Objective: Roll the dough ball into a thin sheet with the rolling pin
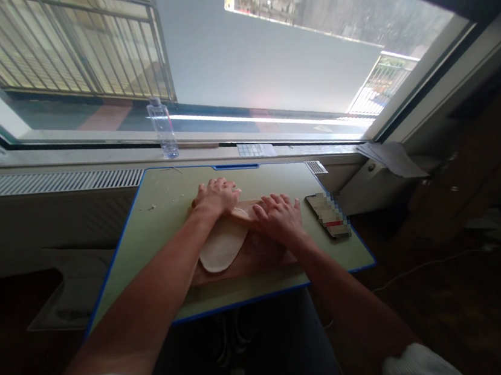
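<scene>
A wooden rolling pin (241, 216) lies slantwise across a flat, pale sheet of dough (224, 248). My left hand (218, 195) is curled over the pin's far left end, and my right hand (279, 215) covers its nearer right end. Both palms press down, hiding most of the pin. Beneath the dough is a wooden board (265, 254), with the sheet reaching close to its front edge. Part of the dough is hidden by the pin and my hands.
The board rests on a small greenish table (163, 189) with a blue rim. A phone (328, 215) lies on its right side, and small dough crumbs (153, 207) at the left. Behind, a clear plastic bottle (163, 128) stands on the sill before the window.
</scene>
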Demonstrator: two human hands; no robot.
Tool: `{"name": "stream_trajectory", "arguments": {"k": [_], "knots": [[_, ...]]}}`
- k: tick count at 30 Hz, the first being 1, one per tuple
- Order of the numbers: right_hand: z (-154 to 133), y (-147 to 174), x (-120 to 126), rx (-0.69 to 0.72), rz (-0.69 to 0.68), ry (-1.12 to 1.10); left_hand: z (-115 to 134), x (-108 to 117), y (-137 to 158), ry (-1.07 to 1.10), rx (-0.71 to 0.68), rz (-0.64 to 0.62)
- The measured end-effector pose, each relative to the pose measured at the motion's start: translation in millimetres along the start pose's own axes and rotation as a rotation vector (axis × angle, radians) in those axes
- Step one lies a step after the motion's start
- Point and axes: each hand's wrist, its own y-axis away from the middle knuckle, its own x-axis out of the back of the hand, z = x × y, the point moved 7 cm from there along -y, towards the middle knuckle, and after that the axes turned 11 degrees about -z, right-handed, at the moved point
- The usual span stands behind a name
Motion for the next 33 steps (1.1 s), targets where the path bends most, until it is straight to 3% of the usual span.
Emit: {"name": "stream_trajectory", "arguments": {"k": [6,15,20,24,30,33], "knots": [[-12,21,-6,0.019,-0.003,0.015,-9,-7,18,0.010,-0.014,0.022],[-39,65,-20,0.035,-0.009,0.027,-19,-9,78,-0.048,-0.036,0.065],[-49,89,-27,0.148,0.009,-0.012,-25,-11,116,-0.059,-0.046,0.117],[-43,91,-28,0.200,0.011,-0.033,-32,-12,136,0.040,-0.033,0.116],[-21,75,-15,0.177,0.003,-0.054,-56,-4,161,0.169,0.120,0.385],[-8,71,-7,0.121,0.018,-0.078,-55,-11,174,0.183,0.153,0.412]]}}
